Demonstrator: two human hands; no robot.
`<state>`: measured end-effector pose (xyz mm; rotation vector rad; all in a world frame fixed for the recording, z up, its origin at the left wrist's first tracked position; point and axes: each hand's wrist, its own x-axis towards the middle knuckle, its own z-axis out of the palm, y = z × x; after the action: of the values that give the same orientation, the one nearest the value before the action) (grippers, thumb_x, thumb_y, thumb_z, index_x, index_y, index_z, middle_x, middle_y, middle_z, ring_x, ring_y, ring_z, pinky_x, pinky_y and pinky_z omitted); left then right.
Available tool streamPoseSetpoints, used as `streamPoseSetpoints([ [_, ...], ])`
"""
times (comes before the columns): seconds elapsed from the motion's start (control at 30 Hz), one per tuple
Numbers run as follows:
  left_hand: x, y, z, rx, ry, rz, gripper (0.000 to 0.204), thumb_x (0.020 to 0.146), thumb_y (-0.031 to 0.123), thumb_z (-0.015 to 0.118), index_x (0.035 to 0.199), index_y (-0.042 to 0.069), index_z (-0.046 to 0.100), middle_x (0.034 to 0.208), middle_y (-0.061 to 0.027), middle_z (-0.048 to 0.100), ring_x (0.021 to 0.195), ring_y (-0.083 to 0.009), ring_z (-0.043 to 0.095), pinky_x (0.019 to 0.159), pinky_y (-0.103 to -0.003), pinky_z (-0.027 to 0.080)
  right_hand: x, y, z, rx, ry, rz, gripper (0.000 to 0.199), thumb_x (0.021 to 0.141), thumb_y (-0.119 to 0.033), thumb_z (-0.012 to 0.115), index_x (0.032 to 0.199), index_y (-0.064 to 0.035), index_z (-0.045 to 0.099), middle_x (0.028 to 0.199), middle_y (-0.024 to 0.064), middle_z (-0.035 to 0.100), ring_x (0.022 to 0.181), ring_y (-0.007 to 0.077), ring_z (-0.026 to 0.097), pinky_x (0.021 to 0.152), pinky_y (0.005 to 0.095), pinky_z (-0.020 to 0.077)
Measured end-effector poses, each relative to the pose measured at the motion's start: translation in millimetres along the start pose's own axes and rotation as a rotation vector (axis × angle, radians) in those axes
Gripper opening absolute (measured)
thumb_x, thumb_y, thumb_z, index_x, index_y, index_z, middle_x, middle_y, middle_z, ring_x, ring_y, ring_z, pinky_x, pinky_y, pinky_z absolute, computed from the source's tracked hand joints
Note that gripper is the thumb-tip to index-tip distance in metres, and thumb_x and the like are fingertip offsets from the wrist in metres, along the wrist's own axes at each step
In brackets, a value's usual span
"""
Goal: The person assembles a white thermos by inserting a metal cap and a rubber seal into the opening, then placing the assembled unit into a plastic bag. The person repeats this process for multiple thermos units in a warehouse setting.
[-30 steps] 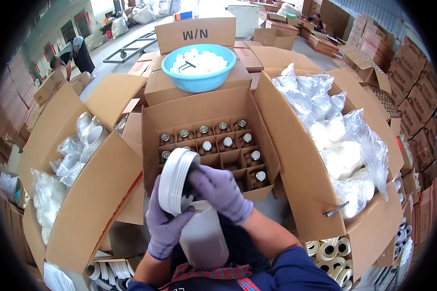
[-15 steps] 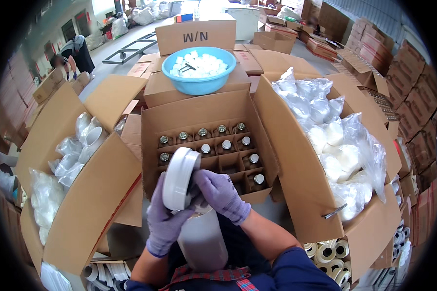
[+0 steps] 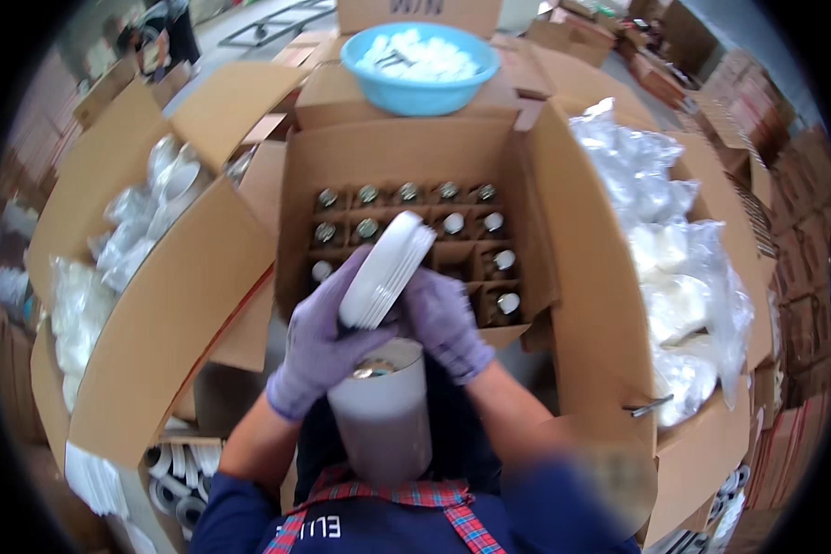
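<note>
At the frame's centre, your left hand (image 3: 319, 337) curls around a white ridged lid (image 3: 390, 274); your right (image 3: 448, 323), fingertips hidden, bends beside it, grip unclear.

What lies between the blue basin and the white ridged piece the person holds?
In the head view, the open divided carton of bottles lies between the blue basin and the white ridged piece.

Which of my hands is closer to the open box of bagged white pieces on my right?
Right. Your right hand is left of the open box, with a gap between them; your left hand is farther left, holding the white ribbed piece.
</note>
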<state>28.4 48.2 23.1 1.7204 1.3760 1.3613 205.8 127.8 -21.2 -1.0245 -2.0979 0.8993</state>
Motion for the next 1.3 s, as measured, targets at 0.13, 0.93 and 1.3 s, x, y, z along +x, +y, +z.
streamPoseSetpoints([
  [0.13,12.4,-54.9,-52.3,-0.334,-0.333,-0.198,0.086,0.071,0.001,0.084,0.148,0.003,0.046,0.133,-0.0099,0.064,0.118,-0.0151,0.059,0.104,-0.032,0.045,-9.2,13.3,-26.8,0.391,0.143,0.238,0.041,0.097,-0.012,0.060,0.135,0.0027,0.056,0.120,0.0139,0.067,0.107,0.0174,0.066,0.089,0.0315,0.0527],
  [0.93,-32.3,-74.8,-38.9,-0.357,-0.333,0.139,0.061,0.072,0.035,0.078,0.118,-0.004,0.068,0.119,-0.0264,0.067,0.119,-0.0452,0.059,0.113,-0.060,0.030,-5.3,51.5,24.2,0.915,-0.293,-0.339,0.051,0.063,-0.027,0.087,0.105,0.0000,0.077,0.109,0.0170,0.073,0.108,0.0317,0.068,0.109,0.0502,0.0418],
  [1.3,-35.7,-62.2,-35.5,-0.293,-0.338,0.114,0.037,0.077,0.016,0.067,0.109,-0.002,0.075,0.115,-0.0201,0.072,0.118,-0.0372,0.062,0.114,-0.054,0.033,-10.2,49.4,16.0,0.865,-0.342,-0.410,0.050,0.069,-0.037,0.086,0.106,-0.0038,0.077,0.107,0.0125,0.074,0.107,0.0298,0.068,0.111,0.0491,0.0386],
])
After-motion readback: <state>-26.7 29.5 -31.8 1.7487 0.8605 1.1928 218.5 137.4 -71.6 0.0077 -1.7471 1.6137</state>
